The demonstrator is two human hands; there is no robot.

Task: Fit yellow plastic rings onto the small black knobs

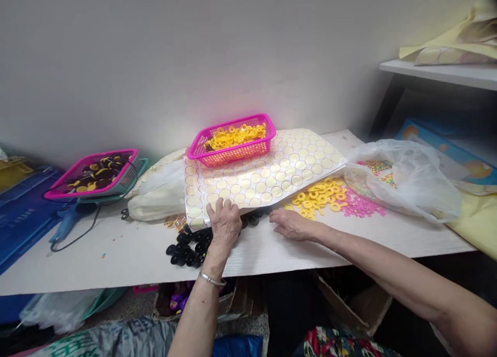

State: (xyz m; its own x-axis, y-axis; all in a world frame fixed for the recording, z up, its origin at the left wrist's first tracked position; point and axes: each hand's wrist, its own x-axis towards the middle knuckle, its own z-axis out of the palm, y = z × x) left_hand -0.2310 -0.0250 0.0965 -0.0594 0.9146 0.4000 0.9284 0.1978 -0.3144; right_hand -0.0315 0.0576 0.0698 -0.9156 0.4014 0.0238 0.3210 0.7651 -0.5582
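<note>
My left hand [224, 219] rests with bent, slightly spread fingers at the front edge of a sheet of round cream stickers [267, 173]. Black round plastic pieces [188, 251] lie in a heap under and beside that wrist, partly hidden by the sheet. My right hand [292, 224] is held low over the table, fingers stretched to the left and a little apart from the thumb, with nothing visible in it. Close to it are a few more black pieces [253, 218] under the sheet's edge and a pile of yellow ring-shaped pieces [320, 196].
A pink basket [233, 157] of yellow pieces stands on the sheet. Pink beads [359, 204] and a clear plastic bag [417, 178] lie right. At left are another pink basket [91, 154] with dark and yellow pieces and a blue corded tool [66, 225]. A white shelf [458, 73] juts out at right.
</note>
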